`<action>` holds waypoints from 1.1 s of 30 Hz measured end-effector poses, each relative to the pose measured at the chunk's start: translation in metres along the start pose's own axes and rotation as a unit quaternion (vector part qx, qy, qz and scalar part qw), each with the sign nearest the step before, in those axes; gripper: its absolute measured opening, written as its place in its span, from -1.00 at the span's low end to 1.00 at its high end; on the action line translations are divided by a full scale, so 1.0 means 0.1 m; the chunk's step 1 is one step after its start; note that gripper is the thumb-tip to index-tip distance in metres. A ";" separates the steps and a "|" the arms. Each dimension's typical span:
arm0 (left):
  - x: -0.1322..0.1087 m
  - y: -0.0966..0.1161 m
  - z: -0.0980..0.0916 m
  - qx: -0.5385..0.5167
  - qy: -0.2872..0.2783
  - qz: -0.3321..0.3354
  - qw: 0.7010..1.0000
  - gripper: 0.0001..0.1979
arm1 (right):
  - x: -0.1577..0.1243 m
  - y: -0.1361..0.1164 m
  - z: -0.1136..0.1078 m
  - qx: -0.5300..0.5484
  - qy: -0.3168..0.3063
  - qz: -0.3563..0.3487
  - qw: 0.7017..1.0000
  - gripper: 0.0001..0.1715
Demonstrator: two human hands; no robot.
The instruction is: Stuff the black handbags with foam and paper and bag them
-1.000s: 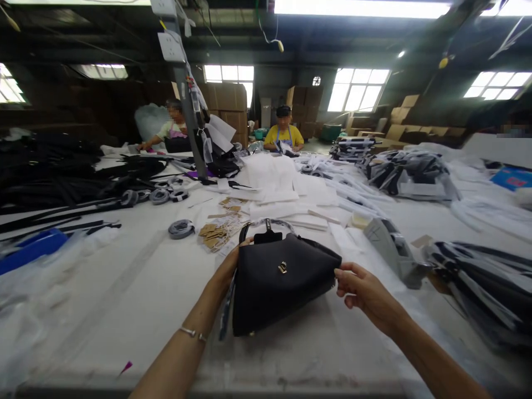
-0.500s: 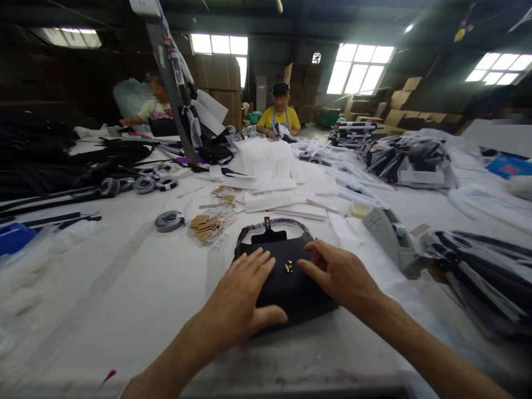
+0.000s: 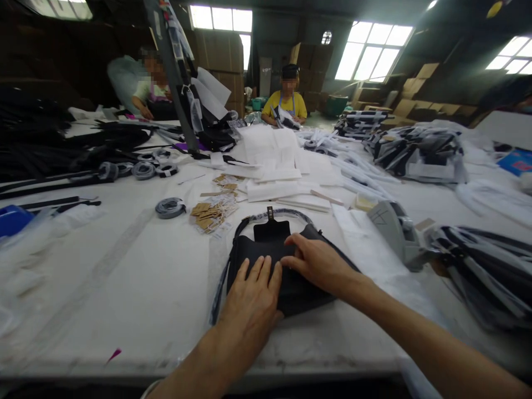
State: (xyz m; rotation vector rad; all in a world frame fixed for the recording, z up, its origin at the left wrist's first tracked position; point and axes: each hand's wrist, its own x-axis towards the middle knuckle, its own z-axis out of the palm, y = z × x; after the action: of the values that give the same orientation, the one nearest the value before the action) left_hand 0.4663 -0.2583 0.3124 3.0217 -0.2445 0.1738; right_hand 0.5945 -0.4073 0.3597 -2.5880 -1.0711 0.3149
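A black handbag (image 3: 307,293) lies on the white table in front of me, its wrapped handle (image 3: 291,211) arching at the far side. A dark flap tab (image 3: 271,230) with a small metal fitting sticks up beyond the bag's upper edge. My left hand (image 3: 253,305) lies flat on the bag's front, fingers stretched out. Just right of it, my right hand (image 3: 313,260) has thumb and index finger curled together at the gold clasp, which they now hide. A dark strap (image 3: 218,293) hangs down along the bag's left side.
Left of the bag are a coiled grey strap (image 3: 170,208) and brown hang tags (image 3: 208,215). White sheets (image 3: 274,188) lie beyond it. To the right are a grey tape dispenser (image 3: 388,230) and wrapped black straps (image 3: 477,271). Two people sit across the table.
My right hand has moved left onto the clasp, covering it. My left hand has slid lower on the bag, its thumb drawn in. The view has tilted down somewhat.
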 end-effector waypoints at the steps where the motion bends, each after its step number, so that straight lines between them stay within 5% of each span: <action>1: 0.00 0.00 0.00 0.003 0.002 -0.006 1.000 -0.16 | -0.06 0.06 -0.10 0.019 -0.008 -0.017 1.000 -0.56; 5: 0.00 -0.01 0.02 0.011 0.003 -0.015 1.000 -0.18 | -0.30 0.34 -0.27 -0.027 -0.049 -0.148 0.987 -0.03; 7: 0.01 -0.01 0.03 0.015 -0.004 -0.015 1.000 -0.22 | -0.37 0.44 -0.20 -0.071 -0.064 -0.190 0.977 0.06; 16: -0.04 0.01 0.19 0.103 0.015 0.021 0.994 -0.45 | -0.29 0.62 0.08 -0.147 -0.047 -0.352 0.923 -0.36; 20: -0.19 -0.07 0.47 0.117 0.115 0.045 0.985 -0.39 | -0.38 0.81 0.52 -0.125 0.051 -0.344 0.929 -0.42; 23: -0.31 -0.11 0.59 0.101 0.139 0.056 0.983 -0.38 | -0.47 0.90 0.75 -0.083 0.112 -0.319 0.938 -0.38; 27: -0.38 -0.09 0.62 0.101 0.115 0.051 0.987 -0.31 | -0.42 0.75 0.54 -0.026 0.030 -0.270 0.962 -0.38; 30: -0.37 -0.06 0.65 0.116 0.106 0.046 0.986 -0.19 | -0.26 0.50 0.31 0.017 0.003 -0.205 0.979 -0.13; 33: -0.37 -0.08 0.69 0.136 0.108 0.051 0.983 -0.08 | -0.08 0.36 0.38 0.008 0.002 -0.201 0.980 -0.04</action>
State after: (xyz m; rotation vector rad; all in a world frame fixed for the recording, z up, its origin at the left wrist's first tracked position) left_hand 0.4384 -0.2527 0.2393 3.2224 -0.3839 0.5862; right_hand 0.6003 -0.4291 0.3113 -2.2826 -1.5426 0.2165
